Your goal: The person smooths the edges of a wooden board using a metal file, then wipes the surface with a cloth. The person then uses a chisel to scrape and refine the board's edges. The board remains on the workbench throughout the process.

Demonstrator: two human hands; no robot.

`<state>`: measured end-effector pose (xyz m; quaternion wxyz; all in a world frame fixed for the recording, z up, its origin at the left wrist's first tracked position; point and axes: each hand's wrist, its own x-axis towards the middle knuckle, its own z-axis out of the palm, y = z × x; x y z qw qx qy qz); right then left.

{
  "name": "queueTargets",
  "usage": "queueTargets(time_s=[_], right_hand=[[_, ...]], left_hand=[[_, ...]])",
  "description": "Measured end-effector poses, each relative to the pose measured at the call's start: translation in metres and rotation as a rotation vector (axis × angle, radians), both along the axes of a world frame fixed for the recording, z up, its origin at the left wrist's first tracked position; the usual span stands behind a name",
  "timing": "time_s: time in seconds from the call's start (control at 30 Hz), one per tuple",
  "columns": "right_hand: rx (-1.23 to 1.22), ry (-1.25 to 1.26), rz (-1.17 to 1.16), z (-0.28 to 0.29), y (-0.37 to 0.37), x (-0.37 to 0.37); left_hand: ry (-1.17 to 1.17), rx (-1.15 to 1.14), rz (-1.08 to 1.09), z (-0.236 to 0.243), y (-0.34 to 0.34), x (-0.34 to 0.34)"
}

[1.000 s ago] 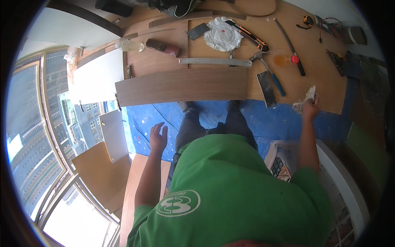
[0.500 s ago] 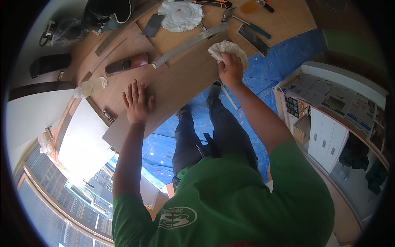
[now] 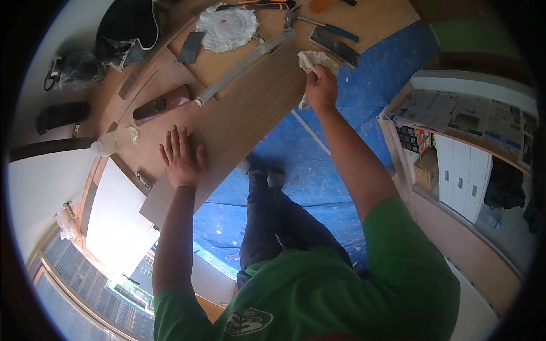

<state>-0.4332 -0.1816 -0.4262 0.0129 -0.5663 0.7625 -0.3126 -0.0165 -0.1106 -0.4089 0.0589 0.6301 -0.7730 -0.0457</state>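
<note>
A long brown wooden board [image 3: 244,108] lies slanted along the near edge of the workbench. My left hand [image 3: 182,159] rests flat on its left part, fingers spread. In my right hand [image 3: 321,88] a crumpled whitish rag [image 3: 314,58] is gripped at the board's far right end, partly hanging past the edge. Along the board's far side lies a metal ruler [image 3: 244,67]. A sanding block [image 3: 334,46] sits just beyond the rag, and a reddish-sided block [image 3: 162,105] lies beyond my left hand.
Farther back are a white crumpled plate-like sheet [image 3: 227,27], a dark sandpaper piece [image 3: 191,47], a hammer [image 3: 324,25] and a utility knife [image 3: 256,5]. A clear bottle [image 3: 115,141] lies at left. Blue sheeting [image 3: 284,148] covers the floor; a newspaper-topped cabinet [image 3: 463,116] stands right.
My right hand holds the rag at the board's end, where it now droops over the edge. My feet have shifted closer together, and the view has turned slightly. My left hand stays on the board.
</note>
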Motion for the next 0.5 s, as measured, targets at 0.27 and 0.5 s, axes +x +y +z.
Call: queueTargets(time_s=[0.27, 0.5], right_hand=[[0.163, -0.197, -0.036, -0.001, 0.038, 0.02], [0.173, -0.119, -0.033, 0.001, 0.054, 0.034]], left_hand=[[-0.005, 0.033, 0.022, 0.003, 0.002, 0.006], [-0.001, 0.076, 0.012, 0.004, 0.004, 0.01]])
